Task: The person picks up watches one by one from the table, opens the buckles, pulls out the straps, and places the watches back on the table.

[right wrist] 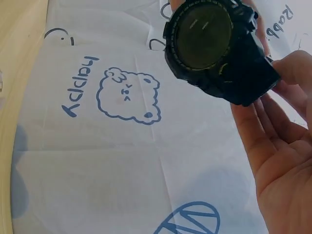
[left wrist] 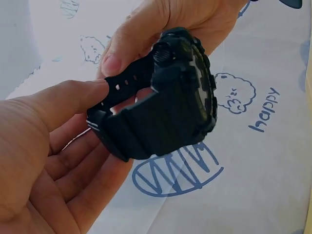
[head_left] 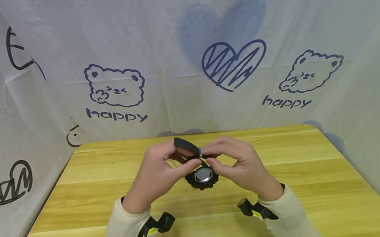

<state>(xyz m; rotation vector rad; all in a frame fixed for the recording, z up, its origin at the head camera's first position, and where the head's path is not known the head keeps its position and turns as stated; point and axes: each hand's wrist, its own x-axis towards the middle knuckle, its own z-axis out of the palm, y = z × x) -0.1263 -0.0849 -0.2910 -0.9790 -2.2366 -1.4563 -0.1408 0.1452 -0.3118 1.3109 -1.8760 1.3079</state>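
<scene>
A black wristwatch (head_left: 203, 175) is held up over the table, between both hands, with its silver round back showing in the head view. Its dark face (right wrist: 204, 36) appears in the right wrist view. My left hand (head_left: 157, 170) pinches the strap near its buckle end, thumb on the strap (left wrist: 146, 124) and fingers beneath. From the other side my right hand (head_left: 242, 159) pinches the strap between thumb and fingers. In the left wrist view the two strap parts meet in a loop, and several holes show in one part. The buckle is partly hidden by fingers.
The wooden table (head_left: 82, 203) runs beneath both hands. A white cloth (head_left: 169, 41) with blue drawings hangs behind it. Black wrist cameras (head_left: 165, 221) are strapped on both wrists over pale sleeves (head_left: 120, 230).
</scene>
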